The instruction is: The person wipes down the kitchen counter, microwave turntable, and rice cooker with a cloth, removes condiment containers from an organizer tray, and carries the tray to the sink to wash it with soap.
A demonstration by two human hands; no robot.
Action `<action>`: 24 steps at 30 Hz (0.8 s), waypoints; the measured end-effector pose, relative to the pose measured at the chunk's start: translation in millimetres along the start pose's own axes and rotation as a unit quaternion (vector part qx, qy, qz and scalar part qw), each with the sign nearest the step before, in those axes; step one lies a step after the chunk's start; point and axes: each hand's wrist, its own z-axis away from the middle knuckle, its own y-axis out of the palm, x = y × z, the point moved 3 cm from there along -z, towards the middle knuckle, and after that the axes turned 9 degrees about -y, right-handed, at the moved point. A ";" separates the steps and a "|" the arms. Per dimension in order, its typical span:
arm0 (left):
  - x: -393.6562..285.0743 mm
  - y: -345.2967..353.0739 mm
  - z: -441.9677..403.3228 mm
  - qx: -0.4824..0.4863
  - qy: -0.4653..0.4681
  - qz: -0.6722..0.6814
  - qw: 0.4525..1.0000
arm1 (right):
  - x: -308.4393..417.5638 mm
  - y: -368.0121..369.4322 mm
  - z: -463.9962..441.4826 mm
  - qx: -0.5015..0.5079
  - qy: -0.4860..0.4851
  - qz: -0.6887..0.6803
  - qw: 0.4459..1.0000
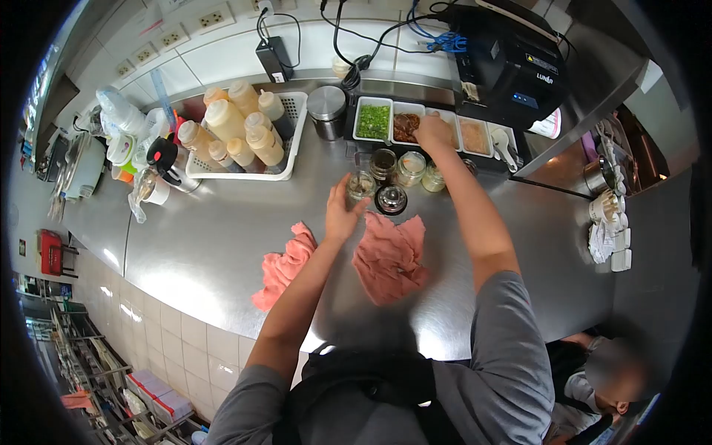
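My left hand (341, 213) is curved around the near side of a small glass jar (362, 185), fingers and thumb against it. My right hand (434, 135) reaches over a row of white food tubs, its fingers drawn together at the edge of the tub of dark brown food (406, 127); what they hold, if anything, is hidden. Left of that stands a tub of chopped green onion (373, 120), and to the right a tub of pale food (473, 136). Beside the jar are a metal lid (391, 199) and several more jars, including one with pale contents (411, 168).
Two pink cloths (390, 259) (285, 268) lie on the steel counter (193, 245). A white basket (293, 141) of squeeze bottles stands left, beside a steel canister (327, 111). White spoons (504, 148) lie right, below a black printer (519, 81). Another person (586, 393) is at lower right.
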 end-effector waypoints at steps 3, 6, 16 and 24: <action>4.6 0.3 0.8 0.017 -0.005 0.012 1.000 | -2.4 -15.6 11.4 -0.030 0.004 0.009 0.999; 6.5 2.0 3.0 0.022 -0.012 0.024 0.999 | -4.6 -24.2 38.8 -0.075 -0.053 0.010 0.996; 7.6 6.2 2.1 -0.009 0.007 0.062 0.998 | -120.6 -42.1 84.8 -0.295 0.031 -0.062 0.953; 3.6 5.7 1.7 -0.013 0.005 0.039 0.999 | -123.1 -61.9 84.6 -0.260 0.085 0.118 0.955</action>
